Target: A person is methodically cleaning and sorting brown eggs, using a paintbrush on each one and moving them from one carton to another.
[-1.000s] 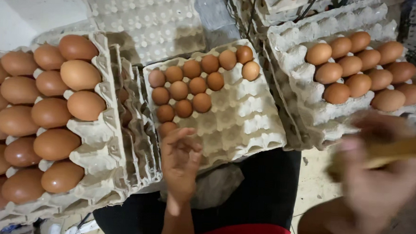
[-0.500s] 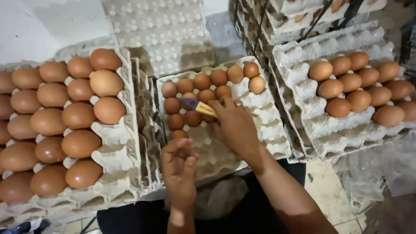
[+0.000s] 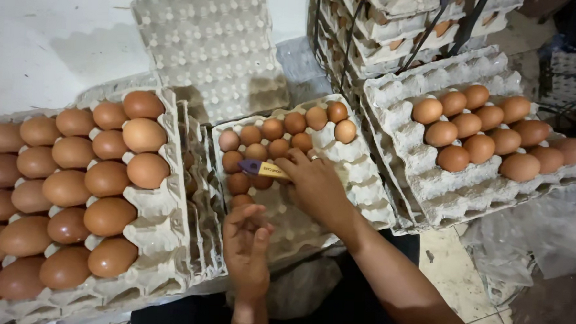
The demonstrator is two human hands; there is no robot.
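A grey pulp egg tray (image 3: 365, 185) lies in the middle with several brown eggs (image 3: 273, 130) filling its far-left corner. My right hand (image 3: 316, 186) reaches over this tray and grips a yellow marker with a purple cap (image 3: 262, 169), its tip pointing left over the eggs. My left hand (image 3: 245, 244) rests on the tray's near-left edge, fingers curled on a brown egg (image 3: 242, 200) there.
A full tray of larger brown eggs (image 3: 86, 192) sits on a stack at the left. Another tray of brown eggs (image 3: 490, 135) tops a stack at the right. An empty tray (image 3: 209, 48) leans at the back. Tied tray stacks (image 3: 410, 25) stand behind.
My right hand swung in from the right edge with the marker and settled over the middle tray's eggs. My left hand stayed at the tray's near edge.
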